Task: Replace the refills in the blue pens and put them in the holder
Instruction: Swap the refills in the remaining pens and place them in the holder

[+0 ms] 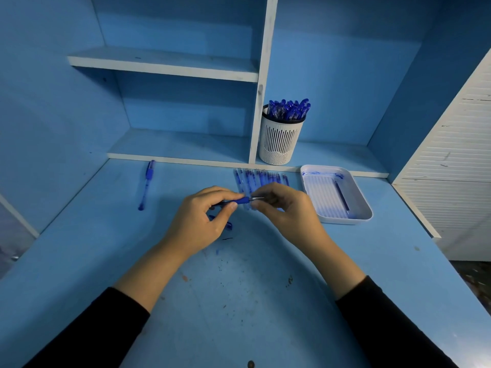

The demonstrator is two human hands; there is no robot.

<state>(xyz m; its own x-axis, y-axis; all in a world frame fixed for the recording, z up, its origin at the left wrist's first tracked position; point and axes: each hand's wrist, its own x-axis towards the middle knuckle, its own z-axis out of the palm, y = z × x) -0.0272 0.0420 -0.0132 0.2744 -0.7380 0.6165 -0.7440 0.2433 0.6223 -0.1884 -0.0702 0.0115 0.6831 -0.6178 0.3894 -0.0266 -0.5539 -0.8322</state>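
My left hand [204, 221] grips a blue pen [240, 201] by its barrel, holding it level over the desk. My right hand [285, 208] pinches the pen's metal tip end. A blue pen cap [228, 224] lies on the desk just under my left hand. A row of several blue pens [259, 179] lies side by side behind my hands, partly hidden by them. The white slotted holder [280, 144] stands on the low shelf, packed with capped blue pens [289, 108]. One more blue pen [146, 188] lies alone at the left.
A white tray [360, 205] with refills lying in it and ink smears sits to the right of my hands. A white shelf divider [259, 102] rises just left of the holder. A white slatted panel [451, 160] stands at the right edge. Ink specks mark the desk.
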